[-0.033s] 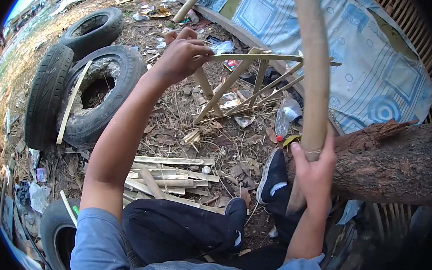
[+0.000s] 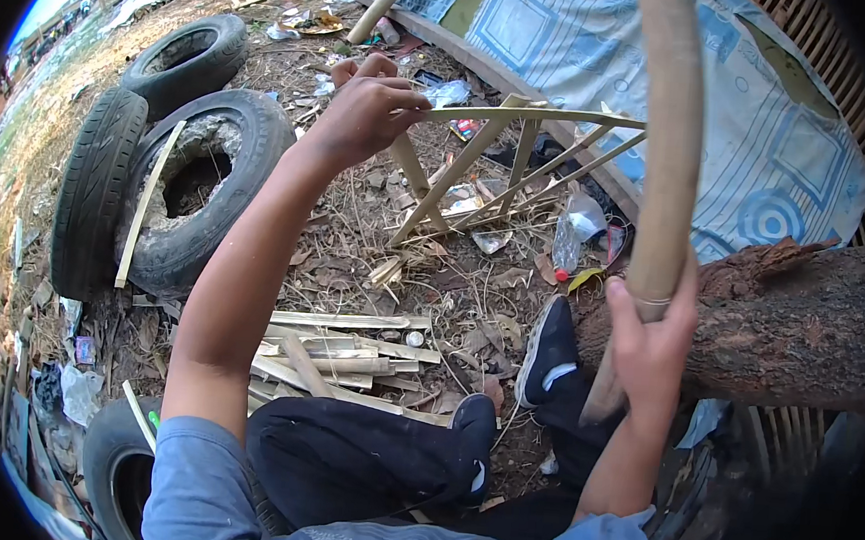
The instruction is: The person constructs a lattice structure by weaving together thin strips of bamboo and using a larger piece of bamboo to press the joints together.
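Observation:
My left hand [image 2: 368, 115] pinches the left end of a thin bamboo strip [image 2: 463, 114], which stretches out to the right over several crossed bamboo slats [image 2: 467, 160] standing at angles above the ground. My right hand [image 2: 653, 351] is wrapped around the lower part of a thick, curved bamboo pole [image 2: 668, 176]. The pole stands nearly upright and runs out of the top of the picture. It hides the strip's far right end, so I cannot tell whether the two touch.
Split bamboo pieces [image 2: 346, 356] lie in a pile before my knees. Old tires [image 2: 263, 118] stand at the left, a bamboo strip [image 2: 149, 205] leaning on one. A rough log [image 2: 780, 324] lies at the right, below a blue-white patterned sheet [image 2: 569, 39]. A plastic bottle [image 2: 567, 244] is among litter.
My right hand and the thick pole have shifted to the right, away from the crossed slats. My left hand stays in place on the strip.

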### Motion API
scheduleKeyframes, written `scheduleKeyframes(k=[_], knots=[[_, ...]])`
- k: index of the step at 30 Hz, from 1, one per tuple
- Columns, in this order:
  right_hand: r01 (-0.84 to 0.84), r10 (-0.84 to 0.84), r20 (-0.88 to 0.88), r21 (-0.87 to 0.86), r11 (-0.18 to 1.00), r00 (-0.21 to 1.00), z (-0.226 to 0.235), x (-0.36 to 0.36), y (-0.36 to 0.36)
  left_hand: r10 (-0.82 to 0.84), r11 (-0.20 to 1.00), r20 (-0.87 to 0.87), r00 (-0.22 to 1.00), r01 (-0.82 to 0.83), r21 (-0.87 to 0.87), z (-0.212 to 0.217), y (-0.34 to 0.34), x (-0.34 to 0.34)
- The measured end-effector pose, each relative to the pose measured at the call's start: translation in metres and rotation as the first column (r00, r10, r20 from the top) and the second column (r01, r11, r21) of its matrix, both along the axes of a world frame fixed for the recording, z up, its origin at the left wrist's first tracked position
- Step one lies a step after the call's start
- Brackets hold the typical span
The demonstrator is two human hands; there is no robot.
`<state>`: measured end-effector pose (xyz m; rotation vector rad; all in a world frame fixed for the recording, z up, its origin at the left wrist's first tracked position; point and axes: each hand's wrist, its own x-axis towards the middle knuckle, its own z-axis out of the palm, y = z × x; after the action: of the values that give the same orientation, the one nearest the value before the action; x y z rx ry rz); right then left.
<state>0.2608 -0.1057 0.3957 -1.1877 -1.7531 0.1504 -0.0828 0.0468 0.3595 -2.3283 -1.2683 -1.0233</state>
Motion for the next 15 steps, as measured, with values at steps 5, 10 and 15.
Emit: scheduleKeyframes(k=[5,10,15], knots=[[0.244,-0.154,0.281,-0.324,0.914,0.947,-0.022,0.023,0.025,-0.013,1.000,0.003,1.000,0.013,-0.014,-0.007,0.004,0.012],[0.039,-0.059,-0.063,-0.285,0.958,0.996,-0.031,0.021,-0.006,-0.011,1.000,0.043,0.999,0.012,-0.020,-0.005,0.009,0.002],[0.101,-0.129,-0.292,-0.108,0.989,0.948,0.023,0.023,-0.008,0.015,1.000,-0.036,0.999,-0.015,-0.006,-0.002,-0.005,0.012]])
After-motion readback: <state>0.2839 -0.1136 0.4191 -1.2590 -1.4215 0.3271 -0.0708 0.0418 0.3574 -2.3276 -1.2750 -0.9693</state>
